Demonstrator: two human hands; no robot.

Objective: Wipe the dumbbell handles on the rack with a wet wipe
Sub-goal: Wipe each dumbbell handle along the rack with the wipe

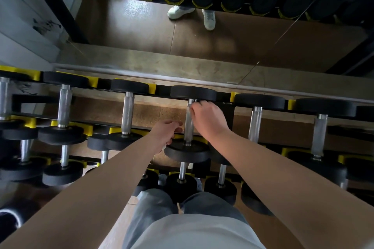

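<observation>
- Farthest left, the top shelf of the rack point(36, 100) holds black-headed dumbbells in yellow cradles, with their steel grips running from near to far; two untouched dumbbells point(64, 105) lie left of the hands
- Left hand point(168, 130) hovers just left of the middle dumbbell, near its closer head, with the fingers curled and the thumb tip close to the steel. A white scrap peeks out below the heel of the hand, but I cannot tell whether the hand grasps it
- Dumbbell handle point(188, 127) lies between the two hands, resting in its cradles on the top shelf
- Wet wipe point(189, 110) shows only as a pale film against the far end of that handle, under the fingertips
- Right hand point(208, 119) grasps the far end of the handle, fingers wrapped over it from the right, close to the far head
- More dumbbells point(255, 123) sit to the right, well apart from the hands, with smaller ones on the lower shelf
</observation>
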